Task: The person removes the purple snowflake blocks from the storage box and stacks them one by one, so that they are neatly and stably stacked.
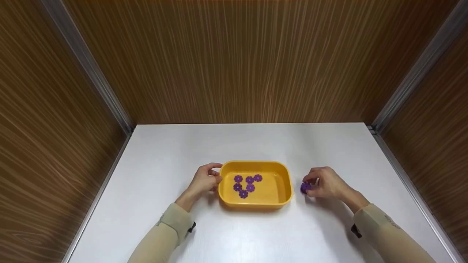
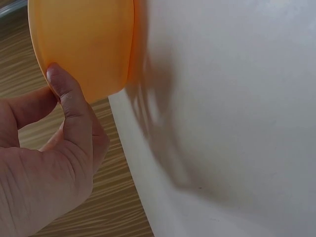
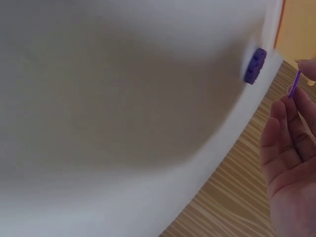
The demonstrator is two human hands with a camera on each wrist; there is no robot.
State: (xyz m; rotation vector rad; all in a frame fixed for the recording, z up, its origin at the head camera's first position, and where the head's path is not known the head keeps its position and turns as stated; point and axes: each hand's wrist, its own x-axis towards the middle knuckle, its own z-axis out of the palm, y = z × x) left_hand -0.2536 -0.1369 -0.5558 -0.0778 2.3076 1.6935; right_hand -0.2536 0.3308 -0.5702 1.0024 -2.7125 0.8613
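A yellow rectangular plastic tub [image 1: 270, 203] stands on the white table with several purple flower-shaped discs [image 1: 250, 179] lying flat in its left half. My left hand [image 1: 203, 179] grips the tub's left rim, thumb on one side and fingers on the other. To the right of the tub, my right hand [image 1: 329, 183] pinches a thin purple flower-shaped disc [image 3: 295, 84] between thumb and fingertips. Close by that hand, another purple piece [image 3: 255, 66], thicker like a small stack, sits on the table; in the head view it overlaps the fingertips.
The white table [image 1: 175, 146] is enclosed by brown wood-grain panels [image 1: 248, 62] at the back and both sides. Grey metal posts [image 1: 95, 69] stand in the corners.
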